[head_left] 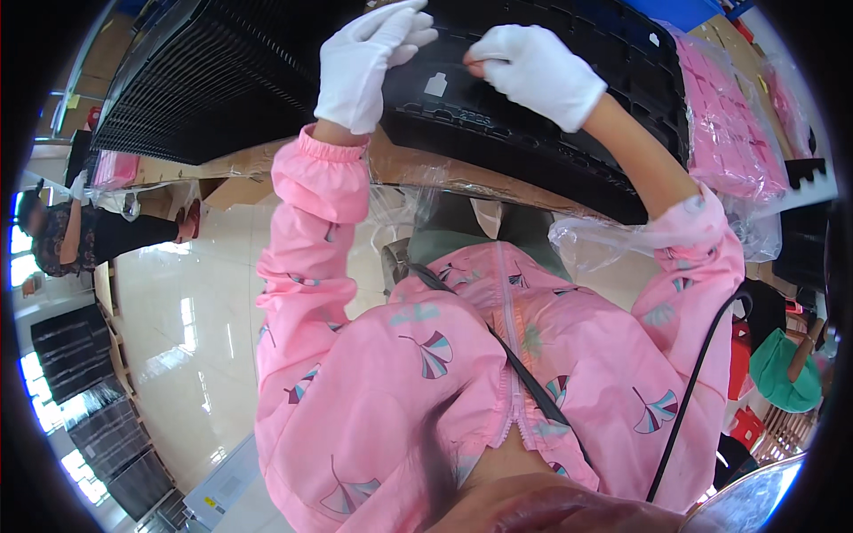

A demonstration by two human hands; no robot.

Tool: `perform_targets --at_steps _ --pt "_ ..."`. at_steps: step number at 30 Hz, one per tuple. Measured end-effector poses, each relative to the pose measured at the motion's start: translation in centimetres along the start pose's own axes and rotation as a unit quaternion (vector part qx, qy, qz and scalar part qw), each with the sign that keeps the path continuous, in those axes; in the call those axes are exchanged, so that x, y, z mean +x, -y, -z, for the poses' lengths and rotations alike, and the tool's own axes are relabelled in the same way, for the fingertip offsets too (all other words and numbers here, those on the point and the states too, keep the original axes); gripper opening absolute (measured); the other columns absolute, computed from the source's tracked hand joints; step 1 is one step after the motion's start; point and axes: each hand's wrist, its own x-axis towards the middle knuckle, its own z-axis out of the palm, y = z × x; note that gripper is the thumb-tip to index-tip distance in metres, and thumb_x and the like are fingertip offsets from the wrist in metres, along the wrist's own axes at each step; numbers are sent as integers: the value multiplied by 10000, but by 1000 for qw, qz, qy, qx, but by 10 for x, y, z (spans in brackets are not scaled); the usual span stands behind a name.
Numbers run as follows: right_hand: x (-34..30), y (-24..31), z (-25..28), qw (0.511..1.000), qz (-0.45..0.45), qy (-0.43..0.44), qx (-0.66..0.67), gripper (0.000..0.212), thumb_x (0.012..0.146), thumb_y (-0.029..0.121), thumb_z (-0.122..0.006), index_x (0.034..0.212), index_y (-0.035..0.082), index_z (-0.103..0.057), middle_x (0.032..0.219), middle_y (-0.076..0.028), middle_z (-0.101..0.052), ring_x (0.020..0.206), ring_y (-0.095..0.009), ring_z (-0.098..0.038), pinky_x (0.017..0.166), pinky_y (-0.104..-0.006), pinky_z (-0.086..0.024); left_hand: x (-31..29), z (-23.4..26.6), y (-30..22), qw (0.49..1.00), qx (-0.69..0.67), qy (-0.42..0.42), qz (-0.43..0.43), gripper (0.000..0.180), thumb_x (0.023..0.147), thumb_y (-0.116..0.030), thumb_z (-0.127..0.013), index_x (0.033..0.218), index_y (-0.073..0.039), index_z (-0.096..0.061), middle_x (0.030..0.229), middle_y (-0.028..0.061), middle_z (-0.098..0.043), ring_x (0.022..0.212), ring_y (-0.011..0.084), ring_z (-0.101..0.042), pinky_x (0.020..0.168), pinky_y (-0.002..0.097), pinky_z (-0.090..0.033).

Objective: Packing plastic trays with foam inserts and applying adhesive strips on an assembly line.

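Both of my hands wear white gloves above a large black plastic tray (569,120) with a ribbed, moulded surface. My left hand (360,71) is at the tray's left end, its fingers stretched out and bent slightly to the right; nothing shows in it. To the right, my right hand (538,75) is closed in a pinch, with bare fingertips showing at the glove's end. What it pinches, if anything, is too small to make out. Between the hands, a small white bottle-shaped mark (435,84) sits on the tray.
A stack of black slatted trays (222,80) stands left. Pink pieces in clear plastic wrap (724,115) lie right of the tray. Clear film (586,244) hangs over the table edge. A person in dark clothes (84,231) stands far left; another person's green sleeve (786,373) shows right.
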Motion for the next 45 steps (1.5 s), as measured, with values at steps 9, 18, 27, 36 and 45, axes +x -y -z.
perform_targets --at_steps 9,18,27,36,45 --pt "20 16 -19 991 -99 39 -83 165 803 117 -583 899 55 -704 865 -131 -669 822 -309 -637 763 -358 -501 -10 5 11 989 -131 -59 -24 336 916 -195 -585 1191 -2 -573 1056 88 -639 915 160 -634 782 224 -499" --pt "24 32 -22 969 -103 76 -212 185 803 174 -549 845 99 -713 861 -128 -662 827 -324 -624 743 -389 -499 -18 2 7 985 -150 -86 -17 320 909 -197 -596 1171 -13 -592 1037 80 -652 899 160 -642 776 224 -495" --pt "30 45 -20 959 -134 113 -224 169 802 174 -574 857 76 -700 857 -147 -659 822 -335 -629 733 -407 -499 -19 5 12 982 -165 -88 -28 298 909 -187 -596 1153 -16 -605 1011 74 -660 875 158 -650 750 218 -498" --pt "23 44 -22 964 -117 82 -224 191 827 181 -548 899 75 -691 902 -144 -652 834 -342 -623 767 -414 -496 -23 7 12 977 -193 -86 -26 297 908 -177 -596 1152 -9 -603 1007 75 -660 876 157 -647 757 221 -502" --pt "27 46 -21 958 -148 112 -219 182 824 160 -558 917 84 -694 909 -135 -652 855 -333 -622 778 -408 -493 -26 6 10 977 -192 -90 -14 292 907 -173 -598 1153 -16 -606 1006 73 -659 879 154 -643 759 225 -497"
